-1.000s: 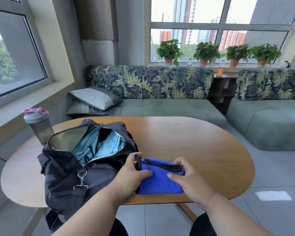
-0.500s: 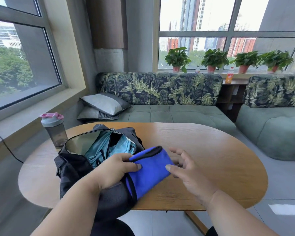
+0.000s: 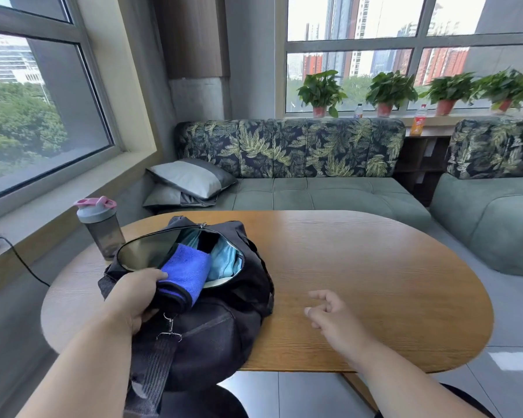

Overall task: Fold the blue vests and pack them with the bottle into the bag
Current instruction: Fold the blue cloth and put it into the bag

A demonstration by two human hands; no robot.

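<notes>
A black duffel bag (image 3: 218, 330) lies unzipped on the left of the wooden table (image 3: 375, 267). My left hand (image 3: 136, 294) grips a folded royal-blue vest (image 3: 187, 270) with black trim, half inside the bag's opening. Light-blue fabric (image 3: 227, 263) lies inside the bag beside it. My right hand (image 3: 332, 312) hovers over the table to the right of the bag, fingers loosely spread, holding nothing. A grey shaker bottle (image 3: 101, 227) with a pink lid stands upright on the table behind the bag, at the far left.
A green sofa (image 3: 314, 197) with leaf-print backrests runs behind the table, two grey pillows (image 3: 191, 182) at its left end. A black cable (image 3: 24, 263) hangs off the window ledge at left. Potted plants (image 3: 320, 92) line the sill.
My left hand carried the folded blue vest from the table's front edge up and left into the bag's opening. My right hand let go and now hovers over the bare table.
</notes>
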